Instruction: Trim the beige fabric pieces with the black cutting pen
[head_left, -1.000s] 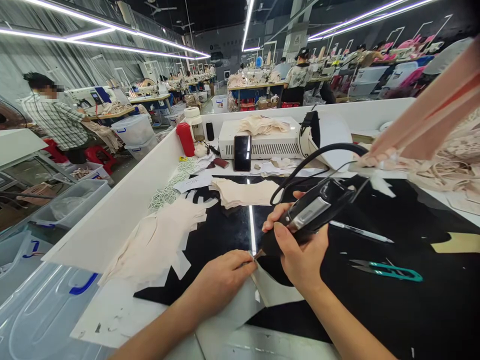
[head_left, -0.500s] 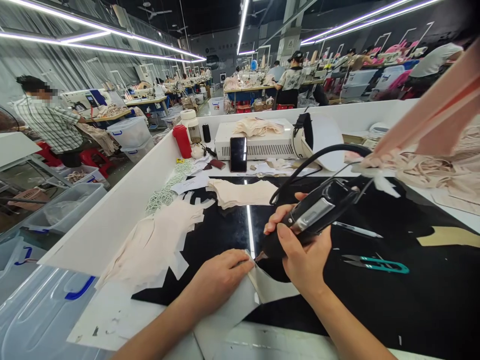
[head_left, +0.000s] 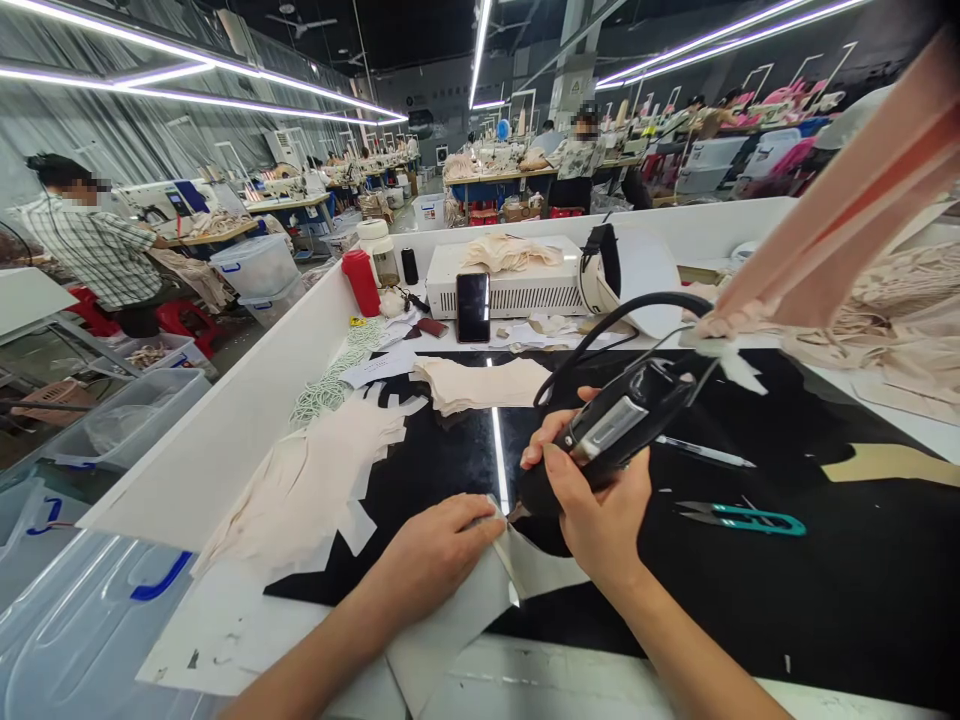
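Note:
My right hand (head_left: pixel 592 490) wraps round a black corded hand tool (head_left: pixel 611 425) with a silver plate on its side. The tool slants down to the left, and its narrow tip meets the edge of a pale fabric piece (head_left: pixel 465 620) by my left fingertips. Thumb and fingers of my left hand (head_left: pixel 442 550) are closed on that fabric, close to the tip. What lies under my left palm is hidden. The tool's cable joins a hanging pink fabric strip (head_left: pixel 817 230) at a knotted tie.
On the black work surface (head_left: pixel 720 600) lie teal thread snips (head_left: pixel 742 517), a pen (head_left: pixel 705 452) and stacked pale fabric pieces (head_left: pixel 480 385). More cut pieces (head_left: pixel 300 490) spread along the left wall (head_left: pixel 247 420). Behind stand a phone (head_left: pixel 473 308), a red cup (head_left: pixel 361 283) and a vented white box (head_left: pixel 510 280).
The whole view shifts slightly left. The pink strip and its knotted tie have swung a little further left. Both hands keep their grips, and the tool tip stays at the fabric edge.

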